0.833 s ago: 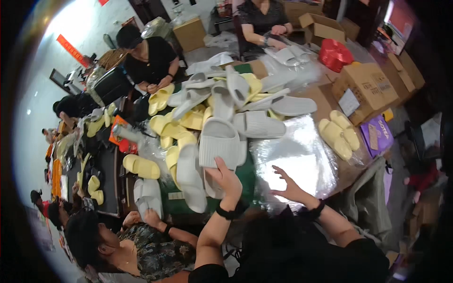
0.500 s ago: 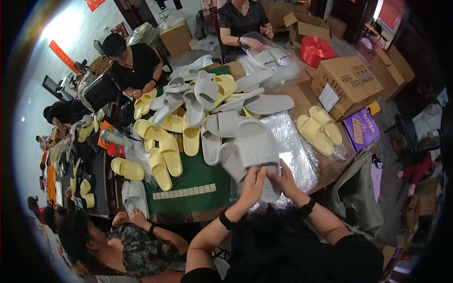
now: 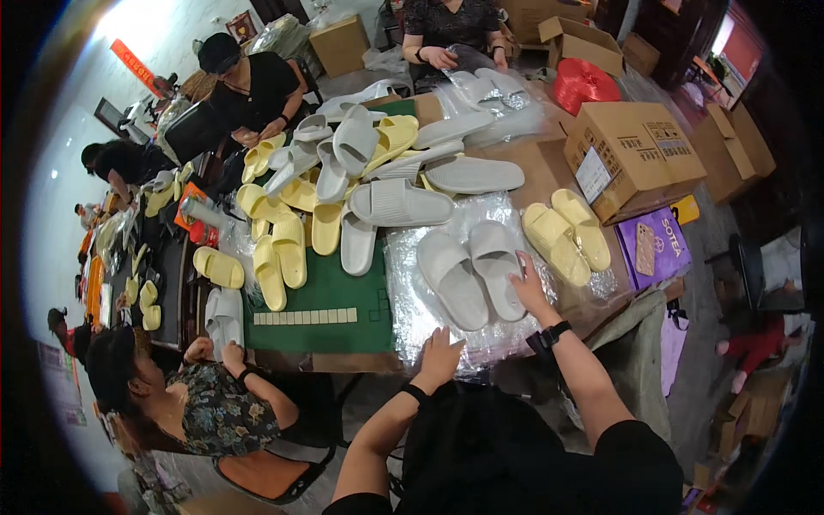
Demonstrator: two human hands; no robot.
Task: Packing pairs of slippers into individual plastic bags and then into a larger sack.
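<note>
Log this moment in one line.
gray slippers: side by side on clear plastic | left hand: open, near them | right hand: open, at right edge

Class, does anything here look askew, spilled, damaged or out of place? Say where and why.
The slipper pile, left of and beyond the grey pair beside the right hand, looks askew: grey and yellow ones lie mixed, overlapping at various angles, while that pair sits side by side on plastic. No spill or damage shows.
</note>
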